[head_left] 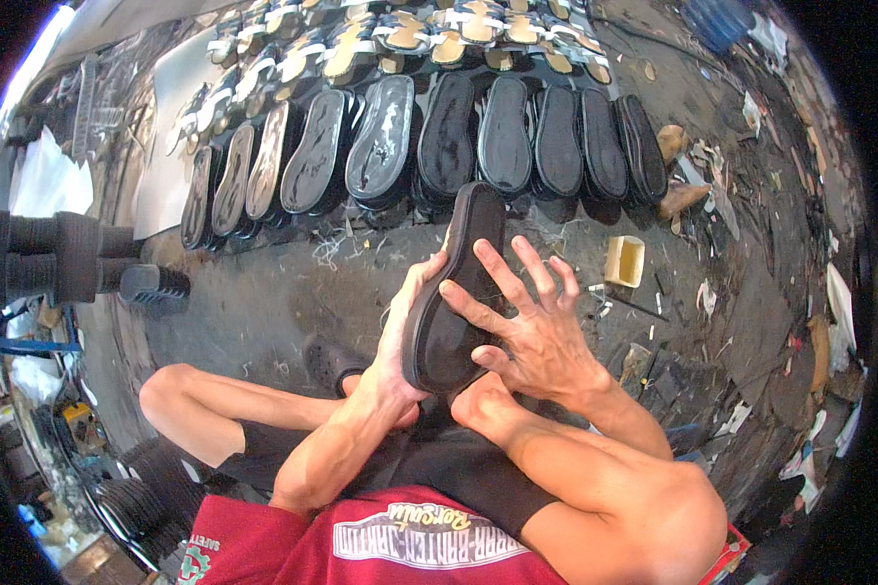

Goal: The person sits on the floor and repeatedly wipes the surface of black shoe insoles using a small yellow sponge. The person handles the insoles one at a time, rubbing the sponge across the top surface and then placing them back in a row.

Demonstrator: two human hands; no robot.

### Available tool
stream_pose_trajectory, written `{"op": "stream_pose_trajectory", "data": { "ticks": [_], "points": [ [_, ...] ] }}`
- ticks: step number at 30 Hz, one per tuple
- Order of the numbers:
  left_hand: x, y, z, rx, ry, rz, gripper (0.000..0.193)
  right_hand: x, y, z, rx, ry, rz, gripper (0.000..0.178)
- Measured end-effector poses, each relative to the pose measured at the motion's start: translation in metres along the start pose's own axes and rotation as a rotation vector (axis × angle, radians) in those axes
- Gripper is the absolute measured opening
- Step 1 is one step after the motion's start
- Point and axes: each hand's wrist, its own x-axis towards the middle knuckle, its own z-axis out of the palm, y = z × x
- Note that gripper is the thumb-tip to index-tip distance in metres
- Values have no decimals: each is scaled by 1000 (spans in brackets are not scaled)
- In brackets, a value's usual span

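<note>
I am gripping the black sole (441, 339) along its left edge with my left hand (396, 327), keeping it in front of me above my crossed legs, while my right hand (548, 343) is spreading open at its right side, thumb and forefinger reaching over the face, though I cannot tell how firmly they are touching. The sole is showing a dark, matt, long rounded shape with a narrowed waist and a raised rim; beyond it, glossy black soles (380, 136) are lying in a row on the grimy floor (263, 312).
</note>
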Motion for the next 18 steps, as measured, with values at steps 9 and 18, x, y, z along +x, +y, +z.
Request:
{"op": "stream_pose_trajectory", "data": {
  "ticks": [9,18],
  "points": [
    [-7,-5,0,110,14,127,45,-3,-16,-2,-54,-3,-89,64],
    [-9,1,5,103,61,97,39,-2,-27,-8,-6,-16,-159,59]
  ]
}}
